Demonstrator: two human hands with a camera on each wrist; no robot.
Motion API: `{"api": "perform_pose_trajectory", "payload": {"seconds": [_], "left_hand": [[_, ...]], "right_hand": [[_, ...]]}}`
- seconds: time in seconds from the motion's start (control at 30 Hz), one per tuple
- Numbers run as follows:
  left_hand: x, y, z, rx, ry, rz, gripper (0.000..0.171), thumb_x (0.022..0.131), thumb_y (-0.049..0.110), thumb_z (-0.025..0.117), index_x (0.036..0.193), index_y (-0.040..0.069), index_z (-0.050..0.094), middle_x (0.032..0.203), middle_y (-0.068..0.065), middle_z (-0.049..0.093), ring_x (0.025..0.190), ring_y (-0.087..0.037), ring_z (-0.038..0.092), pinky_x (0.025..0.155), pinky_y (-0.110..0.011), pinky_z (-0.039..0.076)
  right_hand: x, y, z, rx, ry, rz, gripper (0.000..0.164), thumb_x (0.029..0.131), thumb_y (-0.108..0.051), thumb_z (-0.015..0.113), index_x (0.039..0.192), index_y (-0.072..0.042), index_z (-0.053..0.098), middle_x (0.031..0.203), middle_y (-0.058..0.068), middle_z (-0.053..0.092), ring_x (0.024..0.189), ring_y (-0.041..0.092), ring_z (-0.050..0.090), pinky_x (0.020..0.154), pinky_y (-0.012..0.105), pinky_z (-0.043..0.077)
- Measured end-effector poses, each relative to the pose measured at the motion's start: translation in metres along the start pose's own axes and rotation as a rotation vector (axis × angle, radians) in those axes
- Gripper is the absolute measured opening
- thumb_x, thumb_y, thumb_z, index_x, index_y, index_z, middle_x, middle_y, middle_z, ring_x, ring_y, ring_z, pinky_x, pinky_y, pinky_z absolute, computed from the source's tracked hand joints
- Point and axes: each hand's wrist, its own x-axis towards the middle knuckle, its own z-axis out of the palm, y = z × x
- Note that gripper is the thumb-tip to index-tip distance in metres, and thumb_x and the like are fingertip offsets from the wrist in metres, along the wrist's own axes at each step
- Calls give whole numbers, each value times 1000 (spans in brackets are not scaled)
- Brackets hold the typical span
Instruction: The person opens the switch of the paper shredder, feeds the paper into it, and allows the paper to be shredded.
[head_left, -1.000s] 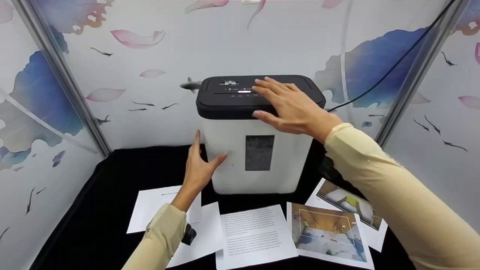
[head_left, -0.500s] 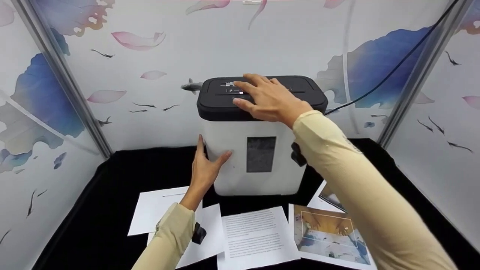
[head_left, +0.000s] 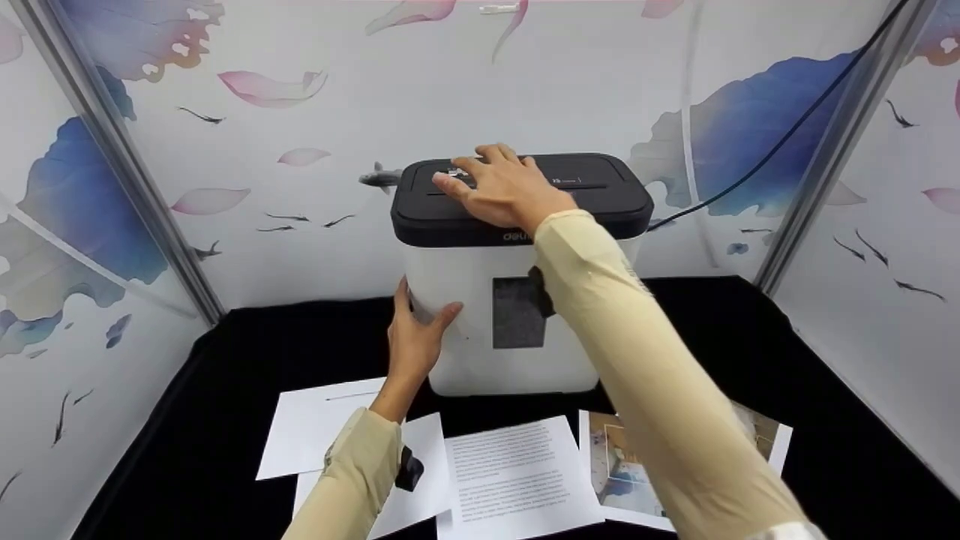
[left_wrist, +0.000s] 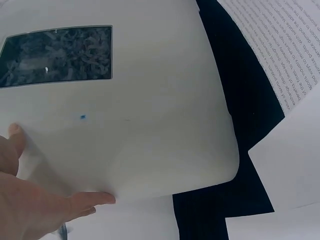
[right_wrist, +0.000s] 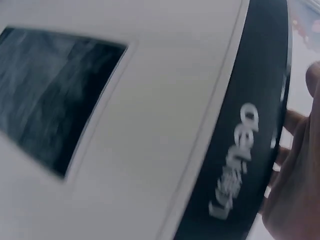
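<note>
A paper shredder with a white body stands upright on the black cloth. My right hand lies over its black lid, fingers spread toward the left end and covering part of the slot and panel. At the body's left side is my left hand, thumb at the front face and fingers along the side. Through the dark window, shredded strips show in the left wrist view. The right wrist view, blurred, has the lettered front edge of the lid, with the fingers beyond it.
In front of the shredder lie a printed text sheet, white sheets at left and a photo print partly behind the right sleeve. A black cable runs up to the right. Patterned panels enclose the back and sides.
My right hand has moved left across the lid, uncovering its right part. My left hand has shifted slightly right and down, staying at the shredder's left side.
</note>
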Motion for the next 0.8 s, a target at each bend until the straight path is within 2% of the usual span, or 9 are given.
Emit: {"api": "perform_pose_trajectory", "payload": {"seconds": [0.2, 0.33, 0.57, 0.8], "left_hand": [[-2, 1, 1, -1, 6, 0, 95, 74, 52, 69, 146, 18, 17, 151, -9, 24, 137, -26, 27, 110, -44, 29], [0, 0, -1, -13, 21, 13, 96, 73, 53, 69, 146, 18, 18, 151, -9, 26, 136, -27, 28, 109, -45, 31], [-2, -1, -1, -18, 25, 11, 95, 72, 54, 70, 145, 19, 19, 149, -10, 28, 135, -27, 31, 107, -44, 33], [-1, -1, 1, -20, 35, 13, 94, 73, 52, 70, 145, 20, 20, 149, -9, 29, 135, -26, 31, 107, -44, 33]], "right_hand": [[8, -8, 10, 43, -47, 46, 77, 83, -76, 10, 145, -32, 21, 155, 5, 12, 143, 28, 5, 114, 56, 5], [12, -11, 11, 37, -62, 56, 78, 82, -77, 11, 145, -32, 21, 154, 6, 15, 143, 29, 7, 113, 57, 5], [12, -12, 13, 20, -80, 92, 84, 78, -81, 10, 146, -32, 18, 155, 6, 12, 143, 31, 3, 113, 57, 4], [12, -12, 12, 25, -79, 107, 86, 78, -81, 10, 146, -30, 17, 154, 6, 16, 142, 29, 11, 114, 55, 6]]}}
